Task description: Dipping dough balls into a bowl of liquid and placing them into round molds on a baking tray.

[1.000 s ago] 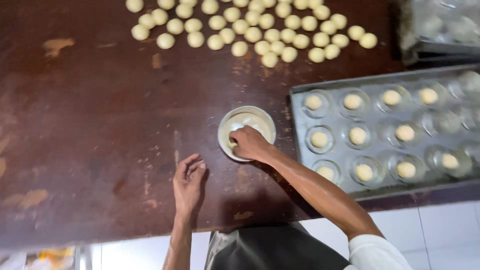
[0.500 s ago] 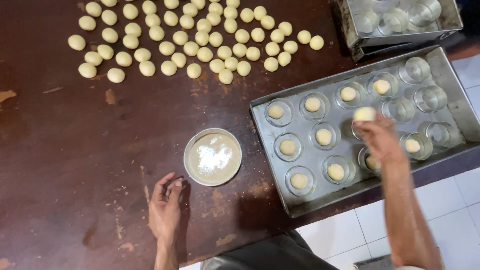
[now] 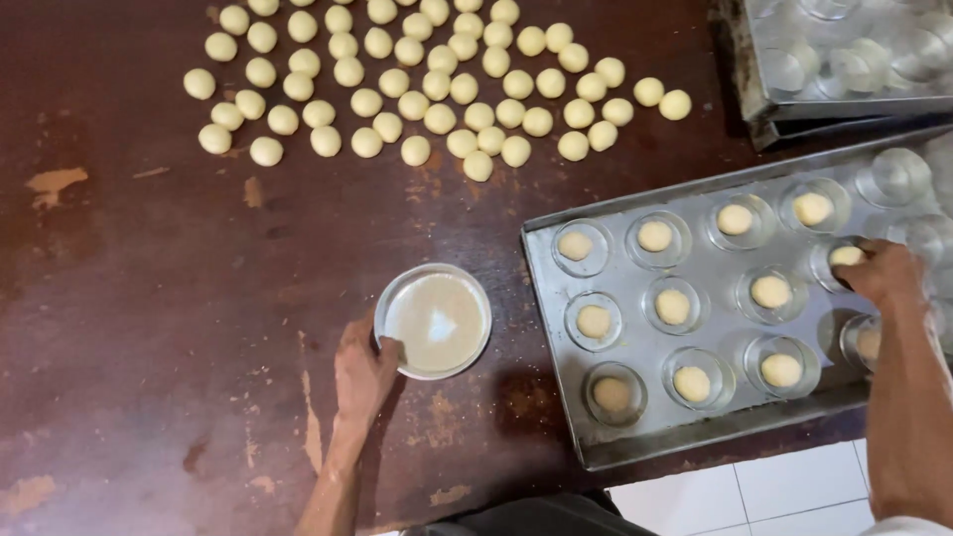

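My left hand [image 3: 362, 369] rests on the dark wooden table [image 3: 149, 298], its fingers touching the left rim of a small round metal dish [image 3: 436, 320] with a pale coating inside. My right hand [image 3: 883, 273] reaches over a metal baking tray [image 3: 715, 318] and presses a pale dough ball [image 3: 846, 255] into one of its clear round cups. Several other cups in the tray hold a dough ball [image 3: 673, 306] each. Several loose dough balls [image 3: 427, 79] lie in rows at the far side of the table.
A second metal tray [image 3: 834, 60] with empty clear cups sits at the top right, partly stacked. The table's near edge runs along the bottom, with white floor tiles [image 3: 754, 491] below it. The table surface is worn and patchy.
My right hand has gone from the small dish across to the tray with a dough ball and now sets it in a cup. My left hand has moved up to the dish's rim.
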